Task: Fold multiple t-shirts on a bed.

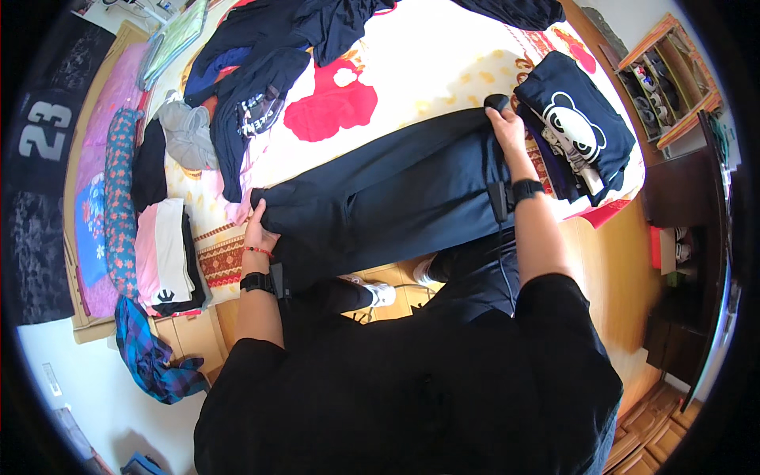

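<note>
A long black garment that looks like a pair of trousers (396, 186) is stretched between my hands, at the near edge of the bed. My left hand (258, 232) is closed on its left end, fingers partly hidden by the cloth. At the far right corner my right hand (508, 129) pinches the other end, with a bit of bunched fabric poking above the fingers. The garment's near side hangs over the bed edge, above my legs. Right beside my right hand lies a stack of folded dark clothes (578, 127) topped by a panda print.
Loose dark clothes (261, 39) and a grey garment (188, 133) lie across the patterned bedsheet (443, 87). Folded pink, white and black clothes (162, 253) sit at the left bed edge, with a plaid cloth (154, 356) below. A dark cabinet (681, 190) stands at right.
</note>
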Available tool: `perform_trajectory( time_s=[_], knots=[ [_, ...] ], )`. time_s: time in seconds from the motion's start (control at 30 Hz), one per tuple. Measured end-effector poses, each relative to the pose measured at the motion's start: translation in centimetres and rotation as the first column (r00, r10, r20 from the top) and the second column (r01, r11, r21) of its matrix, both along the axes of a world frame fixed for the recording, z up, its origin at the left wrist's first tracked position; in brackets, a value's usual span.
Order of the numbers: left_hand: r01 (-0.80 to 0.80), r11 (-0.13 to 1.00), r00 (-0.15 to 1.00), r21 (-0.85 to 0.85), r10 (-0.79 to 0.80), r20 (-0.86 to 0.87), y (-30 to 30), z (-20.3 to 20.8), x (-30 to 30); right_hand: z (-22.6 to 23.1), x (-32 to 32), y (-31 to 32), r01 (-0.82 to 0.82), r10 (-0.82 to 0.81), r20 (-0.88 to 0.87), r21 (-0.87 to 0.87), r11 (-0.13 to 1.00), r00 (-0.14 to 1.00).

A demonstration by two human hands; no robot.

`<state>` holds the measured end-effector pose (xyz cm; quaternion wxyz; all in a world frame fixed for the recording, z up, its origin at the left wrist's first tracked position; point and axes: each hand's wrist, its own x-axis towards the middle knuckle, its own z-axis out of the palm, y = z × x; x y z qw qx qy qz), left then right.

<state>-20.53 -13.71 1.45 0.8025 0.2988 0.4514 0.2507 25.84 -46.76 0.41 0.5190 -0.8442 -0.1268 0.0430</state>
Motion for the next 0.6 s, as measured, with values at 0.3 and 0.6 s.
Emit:
perform_trajectory(
  time_s=[0.3, 0.6],
  knots=[
    [0.22, 0.962, 0.919, 0.161, -0.149, -0.366, -2.2, 0.2, -1.2, -0.3, -3.7, -4.4, 0.149, 0.131, -0.739, 0.301, 0.942, 0.661],
    [0.099, 0.837, 0.926, 0.538, 0.121, -0.358, -0.5, -2.0, -2.1, 1.3, -2.9, -4.6, 0.221, 0.073, -0.743, 0.289, 0.931, 0.665]
  ],
)
